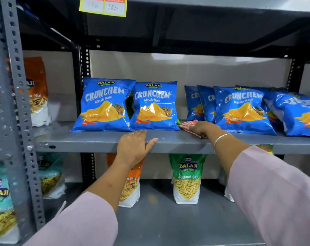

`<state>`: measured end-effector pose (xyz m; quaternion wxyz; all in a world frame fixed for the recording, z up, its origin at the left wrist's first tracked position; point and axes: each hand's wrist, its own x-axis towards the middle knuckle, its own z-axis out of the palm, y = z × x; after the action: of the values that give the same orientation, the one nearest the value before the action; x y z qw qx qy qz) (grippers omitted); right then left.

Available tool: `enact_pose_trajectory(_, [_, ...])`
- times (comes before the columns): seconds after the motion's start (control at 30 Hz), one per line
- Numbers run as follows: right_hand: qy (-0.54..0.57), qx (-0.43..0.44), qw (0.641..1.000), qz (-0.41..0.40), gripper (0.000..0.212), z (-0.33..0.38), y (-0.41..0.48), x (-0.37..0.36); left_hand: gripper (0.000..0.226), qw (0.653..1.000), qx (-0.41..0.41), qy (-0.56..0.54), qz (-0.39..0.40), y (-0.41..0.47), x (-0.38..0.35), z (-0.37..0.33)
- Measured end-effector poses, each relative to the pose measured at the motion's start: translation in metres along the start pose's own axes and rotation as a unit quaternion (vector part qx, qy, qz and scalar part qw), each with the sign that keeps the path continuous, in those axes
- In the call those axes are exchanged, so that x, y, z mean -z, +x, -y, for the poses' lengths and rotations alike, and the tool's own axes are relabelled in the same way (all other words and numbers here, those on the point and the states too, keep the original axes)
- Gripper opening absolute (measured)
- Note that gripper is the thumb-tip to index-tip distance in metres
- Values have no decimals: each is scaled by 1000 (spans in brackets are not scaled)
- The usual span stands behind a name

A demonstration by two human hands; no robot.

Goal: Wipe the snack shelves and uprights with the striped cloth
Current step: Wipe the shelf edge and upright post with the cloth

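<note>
A grey metal shelf (90, 139) runs across the middle of the view with blue Crunchem chip bags on it. My right hand (203, 128) presses a red-and-white striped cloth (187, 126) flat on the shelf, in the gap between the second bag (154, 105) and the right-hand group of bags (239, 107). My left hand (134, 145) grips the shelf's front lip, fingers on top and thumb along the edge. A perforated grey upright (17, 96) stands at the left.
Below, a lower shelf (159, 219) holds a green Ratlami Sev pouch (187, 178) and an orange mix pouch (131, 189). More pouches stand in the left bay (37, 93). A yellow price tag (103, 6) hangs from the shelf above.
</note>
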<state>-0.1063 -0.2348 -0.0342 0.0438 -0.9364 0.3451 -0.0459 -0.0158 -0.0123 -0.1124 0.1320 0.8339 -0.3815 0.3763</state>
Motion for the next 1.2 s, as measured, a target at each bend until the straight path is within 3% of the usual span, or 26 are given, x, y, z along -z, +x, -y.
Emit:
enact_pose_trajectory(0.1, [-4, -4, 1000, -5, 74, -3, 14, -5, 89, 1000, 5, 28, -14, 2, -6, 2])
enact_pose_trajectory(0.23, [0, -23, 995, -95, 40, -3, 6, -9, 83, 999, 5, 35, -23, 1, -7, 3])
enact_pose_trajectory(0.47, [60, -45, 986, -151, 36, -4, -5, -8, 95, 1000, 9, 29, -8, 0, -2, -2])
enact_pose_trajectory(0.57, [182, -26, 968, -169, 37, 4, -19, 3, 83, 998, 19, 54, -15, 0, 1, -6])
enact_pose_trajectory(0.63, [264, 10, 948, -176, 38, 12, -27, 12, 87, 999, 10, 45, 2, -3, 4, -5])
enact_pose_trajectory(0.73, [246, 16, 944, -218, 33, 27, -19, 18, 92, 999, 12, 25, -20, -11, 9, 0])
enact_pose_trajectory(0.87, [343, 148, 907, -194, 22, 71, -40, 27, 75, 996, 63, 33, -53, -35, 22, 16])
enact_pose_trajectory(0.97, [400, 298, 862, -91, 25, 108, -67, 24, 71, 990, 102, 72, -62, -74, 29, 45])
enact_pose_trajectory(1.1, [277, 443, 850, 73, 16, 138, -100, 11, 71, 976, 177, 125, -28, -149, 32, 96])
enact_pose_trajectory(1.2, [155, 489, 850, 120, 10, 161, -118, -7, 72, 961, 240, 136, -6, -197, 32, 129])
